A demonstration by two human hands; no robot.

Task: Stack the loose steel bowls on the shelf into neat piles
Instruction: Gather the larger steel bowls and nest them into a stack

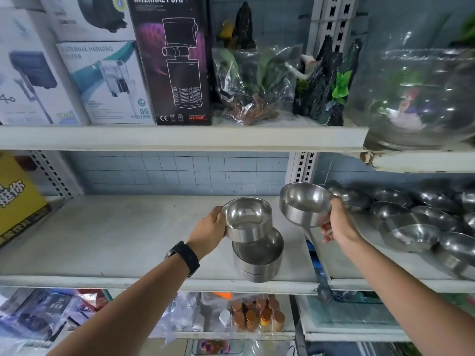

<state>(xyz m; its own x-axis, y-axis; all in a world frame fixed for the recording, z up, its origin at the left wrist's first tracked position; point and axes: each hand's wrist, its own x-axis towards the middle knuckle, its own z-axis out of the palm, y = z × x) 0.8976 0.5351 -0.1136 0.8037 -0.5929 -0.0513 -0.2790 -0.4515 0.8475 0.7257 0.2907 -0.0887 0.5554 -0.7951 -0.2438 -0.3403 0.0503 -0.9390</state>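
Your two forearms lie across the bottom of the view, with a dark watch [183, 256] on the left wrist. Your left grip [209, 227] is curled round the left wall of a steel bowl [248, 217]. That bowl is tilted, mouth up, over the rear-left rim of the short pile [258, 258] at the front edge of the shelf [115, 240]; whether the two touch cannot be told. The pile's centre lies down and to the right of this bowl, so that is probably the way to ease it in. Your right grip [339, 222] holds a second bowl [304, 201] by its right side, in the air, above and just right of the pile. More loose bowls [411, 227] lie further right. The left bowl is nearer, so it likely nests first.
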